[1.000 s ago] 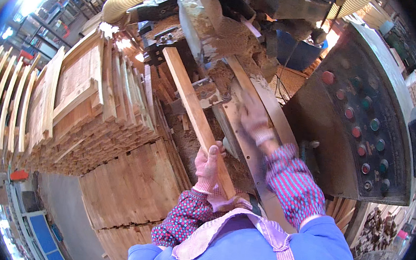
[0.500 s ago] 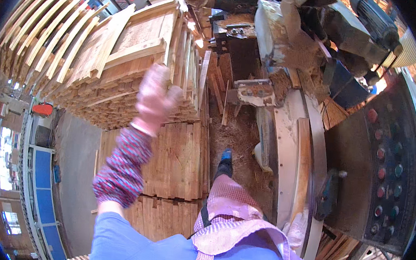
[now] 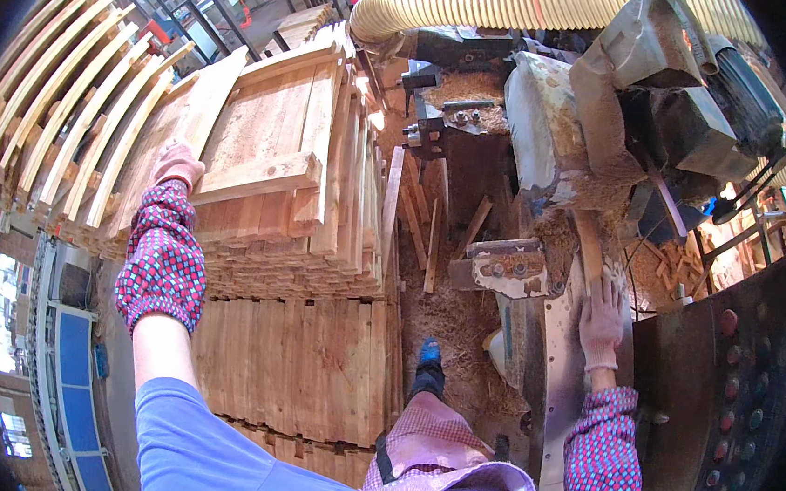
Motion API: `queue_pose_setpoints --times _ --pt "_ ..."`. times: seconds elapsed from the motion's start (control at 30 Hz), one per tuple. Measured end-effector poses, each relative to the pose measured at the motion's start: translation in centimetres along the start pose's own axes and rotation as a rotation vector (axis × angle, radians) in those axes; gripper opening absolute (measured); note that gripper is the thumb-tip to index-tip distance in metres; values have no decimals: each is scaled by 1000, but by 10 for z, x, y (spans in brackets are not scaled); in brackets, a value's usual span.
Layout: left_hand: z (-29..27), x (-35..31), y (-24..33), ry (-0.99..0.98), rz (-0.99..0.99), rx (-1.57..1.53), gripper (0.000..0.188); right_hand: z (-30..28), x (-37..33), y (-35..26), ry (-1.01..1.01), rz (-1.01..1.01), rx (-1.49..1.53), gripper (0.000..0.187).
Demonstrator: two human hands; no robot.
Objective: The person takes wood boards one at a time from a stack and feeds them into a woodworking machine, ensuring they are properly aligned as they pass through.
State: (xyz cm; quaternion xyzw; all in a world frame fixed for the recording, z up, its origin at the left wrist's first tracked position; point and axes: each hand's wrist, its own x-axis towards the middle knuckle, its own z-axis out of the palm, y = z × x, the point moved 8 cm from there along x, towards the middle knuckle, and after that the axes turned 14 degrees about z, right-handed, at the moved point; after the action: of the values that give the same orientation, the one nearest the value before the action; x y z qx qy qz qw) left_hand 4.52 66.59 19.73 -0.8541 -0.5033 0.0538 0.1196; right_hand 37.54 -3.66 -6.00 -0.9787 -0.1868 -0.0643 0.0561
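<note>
My left hand [image 3: 178, 168], in a pale pink glove, is closed on the near end of a loose wooden board [image 3: 211, 103] lying on the tall timber stack. A short crosspiece [image 3: 259, 178] rests on the stack beside it. On the right, my right hand [image 3: 602, 322], gloved likewise, lies flat with its fingers stretched forward at the rear end of a wooden strip [image 3: 587, 247]. That strip runs along the machine's metal bed [image 3: 563, 354], and its far part is hidden under the sawdust-covered woodworking machine [image 3: 554, 119].
A cream ribbed hose [image 3: 488, 13] crosses behind the machine. A dark control panel [image 3: 716, 395] with several buttons stands at the right. Wood offcuts [image 3: 432, 244] and sawdust lie on the floor between stack and machine. Curved-looking slats [image 3: 69, 96] are piled far left.
My left hand has moved left and down onto the board. My right hand has pushed forward along the bed, and the wooden strip has slid farther into the machine.
</note>
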Motion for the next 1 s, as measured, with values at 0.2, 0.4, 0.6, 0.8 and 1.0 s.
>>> queue_pose_setpoints --times 0.2,0.4,0.6,0.8,1.0 --pt "-11 -66 18 55 283 -591 42 -62 -40 -64 -85 2 833 46" --pt "43 -332 193 -22 463 -2011 61 -133 -166 -152 -634 -117 1392 75" --pt "114 -517 359 -166 341 -2294 51 -117 -261 -81 -434 -100 1077 95" --pt "125 -558 400 -436 281 -2325 38 -102 -372 94 -346 316 501 83" --pt "134 -552 396 -566 310 -2262 42 -73 -298 76 -13 65 32 60"
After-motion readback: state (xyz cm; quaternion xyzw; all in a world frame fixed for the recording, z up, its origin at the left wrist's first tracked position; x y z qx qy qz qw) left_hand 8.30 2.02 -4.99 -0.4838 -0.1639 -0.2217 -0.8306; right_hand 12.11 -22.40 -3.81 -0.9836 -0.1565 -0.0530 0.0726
